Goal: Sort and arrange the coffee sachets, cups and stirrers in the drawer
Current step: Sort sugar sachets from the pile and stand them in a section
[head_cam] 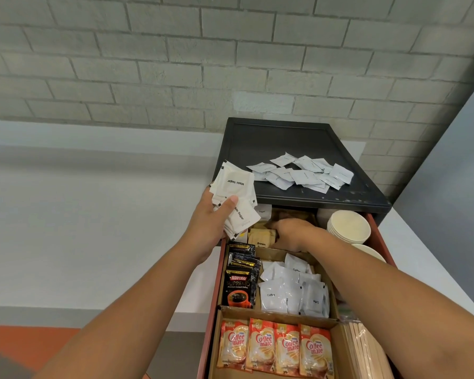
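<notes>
My left hand (207, 222) grips a fan of white sugar sachets (237, 196) above the drawer's far left corner. My right hand (292, 232) reaches into the far compartment and rests on brown sugar sachets (259, 239); its fingertips are hidden in shadow. The open red drawer (382, 237) has cardboard dividers. Black Kopiko sachets (240, 280) stand beside white coffee sachets (293, 288). Coffee mate sachets (275, 348) fill the near compartment. Stacked paper cups (349, 225) sit at the far right, and wooden stirrers (363, 351) lie at the near right.
A loose pile of white sachets (301, 172) lies on the black top (271, 140) of the drawer unit. The unit stands on a white counter (93, 214) against a grey brick wall (175, 64). An orange floor strip (25, 340) shows at lower left.
</notes>
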`<state>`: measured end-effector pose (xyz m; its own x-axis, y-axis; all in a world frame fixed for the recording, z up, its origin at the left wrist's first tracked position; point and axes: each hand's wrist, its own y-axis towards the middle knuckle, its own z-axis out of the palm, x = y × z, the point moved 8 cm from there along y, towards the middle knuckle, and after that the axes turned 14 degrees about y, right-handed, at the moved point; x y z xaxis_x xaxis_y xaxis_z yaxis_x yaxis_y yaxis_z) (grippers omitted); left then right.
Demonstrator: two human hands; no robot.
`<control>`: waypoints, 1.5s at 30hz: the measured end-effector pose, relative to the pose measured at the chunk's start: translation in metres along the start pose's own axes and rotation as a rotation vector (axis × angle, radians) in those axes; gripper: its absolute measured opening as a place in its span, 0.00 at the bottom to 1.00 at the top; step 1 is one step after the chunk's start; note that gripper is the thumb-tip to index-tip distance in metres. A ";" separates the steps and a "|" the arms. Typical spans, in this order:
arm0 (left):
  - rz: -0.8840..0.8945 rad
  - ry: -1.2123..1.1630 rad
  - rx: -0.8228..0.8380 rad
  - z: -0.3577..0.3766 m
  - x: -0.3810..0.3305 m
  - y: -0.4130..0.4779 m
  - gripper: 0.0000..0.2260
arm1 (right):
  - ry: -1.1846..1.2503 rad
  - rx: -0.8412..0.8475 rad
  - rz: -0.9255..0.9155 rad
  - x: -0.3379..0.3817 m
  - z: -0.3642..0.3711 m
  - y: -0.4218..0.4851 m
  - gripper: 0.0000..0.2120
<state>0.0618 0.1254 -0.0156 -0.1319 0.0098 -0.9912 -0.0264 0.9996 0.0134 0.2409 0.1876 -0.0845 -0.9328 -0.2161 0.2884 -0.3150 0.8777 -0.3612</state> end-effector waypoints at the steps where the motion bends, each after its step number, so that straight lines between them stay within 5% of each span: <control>1: 0.000 0.003 -0.001 0.000 0.000 0.000 0.13 | -0.001 -0.014 0.003 0.000 0.000 0.000 0.24; 9: 0.001 0.012 -0.002 0.000 -0.001 0.000 0.15 | 0.320 -0.120 0.057 -0.008 -0.002 0.003 0.37; 16: -0.003 0.011 0.005 0.001 0.001 0.002 0.12 | 0.656 -0.097 0.075 -0.013 -0.003 0.003 0.35; 26: 0.004 0.012 0.001 0.001 0.000 0.002 0.12 | 0.411 -0.134 0.047 -0.007 0.006 0.010 0.28; 34: 0.000 0.007 0.002 0.001 0.001 0.002 0.11 | 0.407 -0.145 0.099 0.000 0.001 0.002 0.31; 40: -0.010 -0.021 0.013 0.001 0.002 0.003 0.10 | 0.409 -0.148 0.049 0.008 -0.015 -0.036 0.22; 45: -0.028 -0.060 0.016 0.002 0.000 0.000 0.12 | 0.686 -0.402 -0.090 0.016 -0.044 -0.081 0.10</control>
<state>0.0633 0.1253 -0.0158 -0.0712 -0.0167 -0.9973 -0.0135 0.9998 -0.0158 0.2595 0.1318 -0.0113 -0.5503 -0.0970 0.8293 -0.1746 0.9846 -0.0007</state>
